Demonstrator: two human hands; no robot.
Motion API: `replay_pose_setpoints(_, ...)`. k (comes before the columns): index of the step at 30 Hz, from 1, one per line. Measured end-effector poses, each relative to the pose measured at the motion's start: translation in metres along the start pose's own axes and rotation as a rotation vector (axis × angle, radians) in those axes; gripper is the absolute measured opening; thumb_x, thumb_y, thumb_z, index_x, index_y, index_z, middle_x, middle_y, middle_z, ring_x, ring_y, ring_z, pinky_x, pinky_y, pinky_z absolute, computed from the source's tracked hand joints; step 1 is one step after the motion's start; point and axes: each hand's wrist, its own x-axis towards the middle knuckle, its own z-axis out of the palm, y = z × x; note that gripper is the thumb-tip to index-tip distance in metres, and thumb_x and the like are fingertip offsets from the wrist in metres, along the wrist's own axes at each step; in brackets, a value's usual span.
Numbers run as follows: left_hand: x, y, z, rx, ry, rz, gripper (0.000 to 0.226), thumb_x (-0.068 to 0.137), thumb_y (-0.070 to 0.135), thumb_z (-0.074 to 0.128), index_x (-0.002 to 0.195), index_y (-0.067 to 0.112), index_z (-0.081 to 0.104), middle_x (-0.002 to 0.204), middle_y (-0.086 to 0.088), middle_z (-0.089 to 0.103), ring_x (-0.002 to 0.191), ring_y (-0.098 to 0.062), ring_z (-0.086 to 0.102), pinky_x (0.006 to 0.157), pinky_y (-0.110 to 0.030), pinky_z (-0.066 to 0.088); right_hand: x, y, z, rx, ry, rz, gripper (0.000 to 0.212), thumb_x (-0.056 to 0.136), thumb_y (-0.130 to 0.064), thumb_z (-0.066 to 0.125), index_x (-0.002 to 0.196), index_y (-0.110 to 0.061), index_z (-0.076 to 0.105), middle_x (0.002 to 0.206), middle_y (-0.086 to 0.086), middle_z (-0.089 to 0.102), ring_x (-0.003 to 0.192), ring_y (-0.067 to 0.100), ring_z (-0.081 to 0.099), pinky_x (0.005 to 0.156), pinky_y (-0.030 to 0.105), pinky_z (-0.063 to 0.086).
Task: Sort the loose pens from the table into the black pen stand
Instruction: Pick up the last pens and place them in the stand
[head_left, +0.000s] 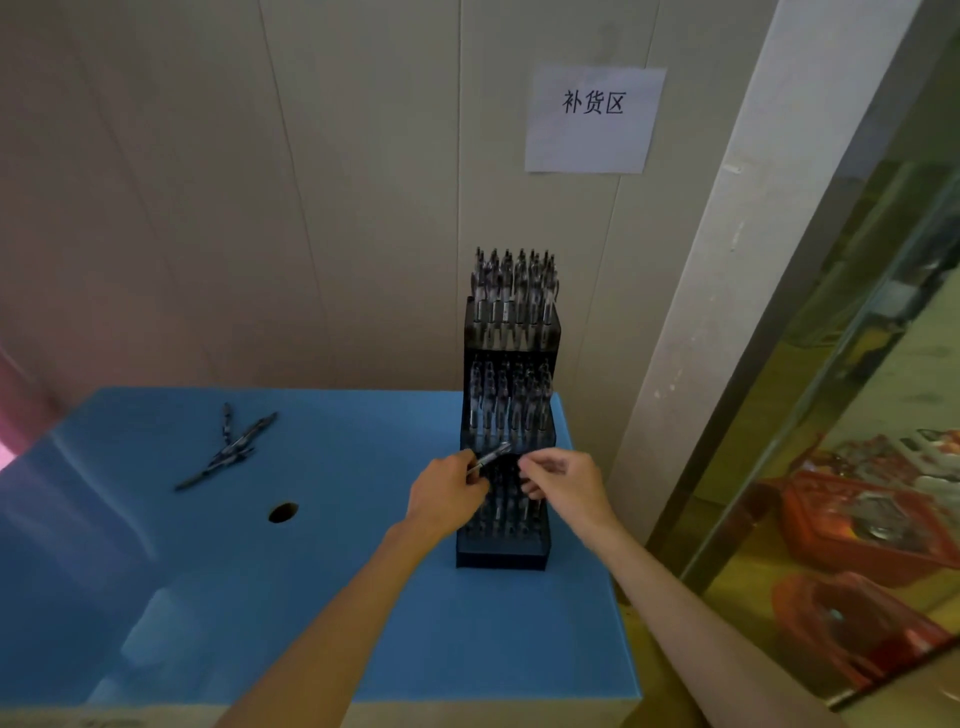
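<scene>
head view: the black pen stand (503, 551) sits on the blue table (363, 597) against the wall, its three stepped tiers rising away from the person. the top and middle tiers look full of upright pens. the lowest tier, nearest the person, is partly hidden by both hands, so its free holes cannot be told.

the left hand (448, 498) is just left of the stand's lowest tier and pinches a pen (491, 457) between curled fingers. the pen's long axis slants up and to the right, its far end above the front edge of the middle tier, its gripped end low by the fingers. the right hand (563, 480) is just in front of the same tier, fingers curled close together near the pen's raised end; whether they touch it or hold anything cannot be told.

the left hand carries the pen, so as a judgement the next move turns on tipping it from slanted to upright and lowering it into a hole directly under the hands.

far left of the stand lie the loose pens (231, 449) in a small crossed heap, well apart from both hands, the left hand nearer them. between that heap and the stand is a dark hole (283, 512) in the table.
</scene>
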Motion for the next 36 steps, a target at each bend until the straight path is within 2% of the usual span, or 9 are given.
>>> replay_pose_setpoints(6, -0.004, 0.021, 0.013, -0.047, -0.043, 0.075, 0.028, 0.096, 0.032, 0.057, 0.073, 0.023, 0.042, 0.067, 0.000, 0.054, 0.057, -0.017, 0.050, 0.049, -0.031, 0.035, -0.002, -0.017, 0.002, 0.210, -0.047, 0.105, 0.013, 0.089, -0.018, 0.075, 0.099, -0.010, 0.077, 0.087, 0.000, 0.077, 0.075, 0.006, 0.071, 0.063, 0.012, 0.049)
replay_pose_setpoints(11, -0.008, 0.026, 0.011, -0.115, -0.018, 0.085, 0.028, 0.101, 0.032, 0.052, 0.078, 0.016, 0.046, 0.065, -0.003, 0.053, 0.054, -0.017, 0.047, 0.048, -0.032, 0.036, -0.003, -0.012, -0.003, 0.380, -0.081, 0.160, 0.023, 0.083, -0.010, 0.078, 0.105, -0.005, 0.072, 0.098, 0.007, 0.078, 0.093, 0.018, 0.073, 0.085, 0.028, 0.057)
replay_pose_setpoints(14, -0.011, 0.029, 0.007, -0.083, -0.018, 0.098, 0.026, 0.099, 0.032, 0.053, 0.078, 0.018, 0.045, 0.068, -0.002, 0.055, 0.056, -0.017, 0.049, 0.049, -0.031, 0.036, -0.003, -0.006, -0.002, 0.399, -0.084, 0.181, 0.022, 0.085, -0.009, 0.076, 0.106, -0.003, 0.072, 0.099, 0.007, 0.077, 0.093, 0.018, 0.073, 0.087, 0.029, 0.057)
replay_pose_setpoints(19, -0.017, 0.020, -0.001, 0.123, -0.037, 0.144, 0.022, 0.092, 0.037, 0.058, 0.088, 0.017, 0.051, 0.074, 0.001, 0.057, 0.064, -0.019, 0.054, 0.051, -0.032, 0.039, 0.005, -0.003, -0.006, 0.457, 0.083, 0.164, 0.010, 0.093, -0.008, 0.067, 0.102, -0.007, 0.072, 0.097, 0.009, 0.076, 0.094, 0.019, 0.072, 0.083, 0.028, 0.057)
replay_pose_setpoints(21, -0.019, 0.010, -0.007, 0.225, -0.011, 0.189, 0.025, 0.089, 0.044, 0.058, 0.095, 0.019, 0.055, 0.086, 0.002, 0.063, 0.075, -0.020, 0.059, 0.063, -0.033, 0.047, 0.010, 0.000, -0.015, 0.341, 0.147, 0.112, 0.009, 0.097, -0.009, 0.062, 0.098, -0.011, 0.071, 0.096, 0.007, 0.074, 0.094, 0.019, 0.071, 0.084, 0.028, 0.056)
replay_pose_setpoints(25, -0.021, -0.008, -0.016, 0.276, 0.034, 0.229, 0.031, 0.089, 0.049, 0.056, 0.108, 0.025, 0.060, 0.104, 0.007, 0.065, 0.097, -0.016, 0.059, 0.091, -0.036, 0.045, 0.015, 0.014, -0.029, 0.012, 0.158, -0.061, 0.012, 0.097, -0.011, 0.062, 0.093, -0.017, 0.071, 0.090, 0.001, 0.073, 0.088, 0.014, 0.070, 0.085, 0.030, 0.057)
replay_pose_setpoints(28, -0.021, -0.013, -0.020, 0.284, 0.073, 0.223, 0.030, 0.094, 0.044, 0.055, 0.114, 0.023, 0.062, 0.111, 0.005, 0.064, 0.101, -0.017, 0.059, 0.092, -0.035, 0.044, 0.014, 0.027, -0.029, -0.258, 0.148, -0.168, 0.007, 0.095, -0.016, 0.067, 0.092, -0.013, 0.072, 0.083, -0.003, 0.072, 0.080, 0.009, 0.068, 0.079, 0.028, 0.057)
replay_pose_setpoints(32, -0.023, -0.014, -0.025, 0.274, 0.091, 0.217, 0.028, 0.095, 0.041, 0.056, 0.116, 0.022, 0.062, 0.115, 0.006, 0.064, 0.101, -0.016, 0.059, 0.092, -0.033, 0.042, 0.010, 0.041, -0.024, -0.505, 0.113, -0.252, 0.021, 0.094, -0.020, 0.068, 0.076, -0.011, 0.063, 0.067, -0.004, 0.064, 0.063, 0.007, 0.062, 0.063, 0.030, 0.055)
replay_pose_setpoints(36, -0.023, -0.016, -0.027, 0.271, 0.085, 0.202, 0.030, 0.095, 0.043, 0.056, 0.115, 0.022, 0.062, 0.115, 0.006, 0.064, 0.098, -0.015, 0.060, 0.093, -0.034, 0.043, 0.011, 0.042, -0.020, -0.554, 0.094, -0.299, 0.022, 0.094, -0.018, 0.068, 0.074, -0.022, 0.057, 0.065, -0.015, 0.058, 0.062, -0.002, 0.058, 0.056, 0.013, 0.042)
